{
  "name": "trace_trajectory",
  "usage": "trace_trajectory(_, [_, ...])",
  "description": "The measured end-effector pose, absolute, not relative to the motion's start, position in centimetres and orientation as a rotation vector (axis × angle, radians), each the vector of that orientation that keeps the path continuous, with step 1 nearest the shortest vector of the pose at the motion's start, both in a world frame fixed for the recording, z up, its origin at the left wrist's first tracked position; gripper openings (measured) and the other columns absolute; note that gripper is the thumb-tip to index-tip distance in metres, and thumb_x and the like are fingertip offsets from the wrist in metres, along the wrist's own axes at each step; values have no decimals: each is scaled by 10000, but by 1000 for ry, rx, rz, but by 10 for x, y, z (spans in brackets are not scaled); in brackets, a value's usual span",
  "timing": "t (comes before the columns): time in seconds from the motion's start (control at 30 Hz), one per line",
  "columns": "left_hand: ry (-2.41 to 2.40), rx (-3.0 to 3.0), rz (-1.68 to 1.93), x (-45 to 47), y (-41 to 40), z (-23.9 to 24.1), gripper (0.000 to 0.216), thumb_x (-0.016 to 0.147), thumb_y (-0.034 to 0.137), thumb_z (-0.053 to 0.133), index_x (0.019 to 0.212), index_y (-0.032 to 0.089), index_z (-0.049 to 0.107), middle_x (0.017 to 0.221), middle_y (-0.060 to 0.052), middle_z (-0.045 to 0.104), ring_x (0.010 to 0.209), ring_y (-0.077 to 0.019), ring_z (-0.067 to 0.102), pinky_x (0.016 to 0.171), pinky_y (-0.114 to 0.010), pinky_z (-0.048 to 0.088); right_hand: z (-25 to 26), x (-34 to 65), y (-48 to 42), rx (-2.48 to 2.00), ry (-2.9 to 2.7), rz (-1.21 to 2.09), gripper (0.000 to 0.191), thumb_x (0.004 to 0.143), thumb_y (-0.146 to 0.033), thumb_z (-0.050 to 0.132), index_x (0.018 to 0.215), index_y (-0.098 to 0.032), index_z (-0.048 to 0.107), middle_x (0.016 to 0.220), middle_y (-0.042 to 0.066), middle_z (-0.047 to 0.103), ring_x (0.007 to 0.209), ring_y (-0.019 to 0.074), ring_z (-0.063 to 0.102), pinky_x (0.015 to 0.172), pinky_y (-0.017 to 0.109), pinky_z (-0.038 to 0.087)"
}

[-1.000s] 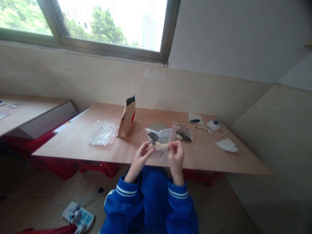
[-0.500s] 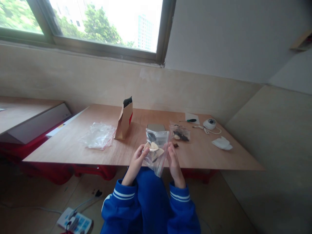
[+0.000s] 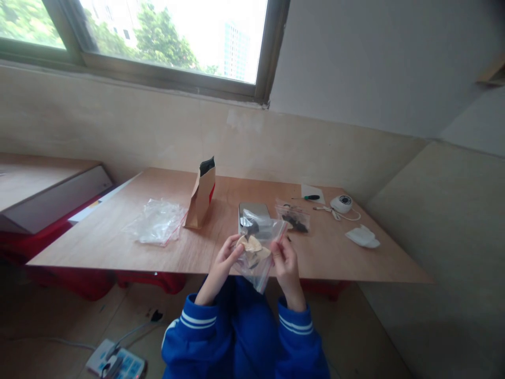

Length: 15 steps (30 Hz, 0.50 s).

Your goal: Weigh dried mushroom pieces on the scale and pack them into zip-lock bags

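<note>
Between my hands, over the table's front edge, is a clear zip bag (image 3: pixel 261 275) with pale flat slices (image 3: pixel 252 245) and dark pieces inside. My left hand (image 3: pixel 224 263) grips its left side, thumb on the front and fingers behind. At the right, my right hand (image 3: pixel 286 261) pinches the bag near its red-lined zip edge. Just behind the bag lies a flat silver-grey device (image 3: pixel 256 209), partly covered by it. A second zip bag (image 3: pixel 302 217) with dark pieces rests on the table to the right.
A brown paper bag (image 3: pixel 201 197) stands open-topped left of centre on the wooden table (image 3: pixel 106 237). Beside it lie empty clear bags (image 3: pixel 155 223). At the right are a screwdriver (image 3: pixel 311 197), a white camera (image 3: pixel 341 203) with cable and a crumpled tissue (image 3: pixel 363 237). A power strip (image 3: pixel 118 360) sits on the floor.
The bag has tilted, its zip edge now leaning to the right. My right hand has gone from flat fingers beside the bag to a pinch on its edge. My left hand keeps its hold.
</note>
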<state>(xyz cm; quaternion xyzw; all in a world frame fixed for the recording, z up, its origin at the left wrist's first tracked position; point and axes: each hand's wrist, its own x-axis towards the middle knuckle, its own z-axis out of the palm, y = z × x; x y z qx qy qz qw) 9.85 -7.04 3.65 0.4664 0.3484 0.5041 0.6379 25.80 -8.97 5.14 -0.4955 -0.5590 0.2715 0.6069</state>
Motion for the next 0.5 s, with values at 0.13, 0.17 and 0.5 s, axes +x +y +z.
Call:
trace_trajectory(0.13, [771, 989, 1140, 102, -71, 26, 390, 840, 419, 574, 1156, 192, 602, 1139, -77, 650, 1088, -236, 577, 913, -326, 446, 47, 256, -88, -1189, -1309, 549, 252, 896, -414, 476, 801, -192, 550, 695, 8, 546, 645, 163, 517, 592, 258, 428])
trace_trajectory(0.17, [768, 983, 1133, 102, -71, 23, 387, 840, 422, 573, 1149, 192, 612, 1143, -78, 652, 1094, -240, 575, 921, -334, 444, 46, 255, -88, -1194, -1299, 543, 254, 896, -416, 474, 801, -193, 548, 695, 8, 544, 648, 164, 518, 599, 260, 431])
trace_trajectory(0.5, [740, 1257, 1392, 93, -88, 49, 425, 833, 434, 575, 1210, 240, 578, 1184, -87, 646, 1009, -241, 611, 907, -375, 464, 44, 248, -91, -1107, -1005, 534, 184, 907, -399, 437, 892, -242, 530, 606, -34, 511, 470, 123, 456, 445, 224, 369])
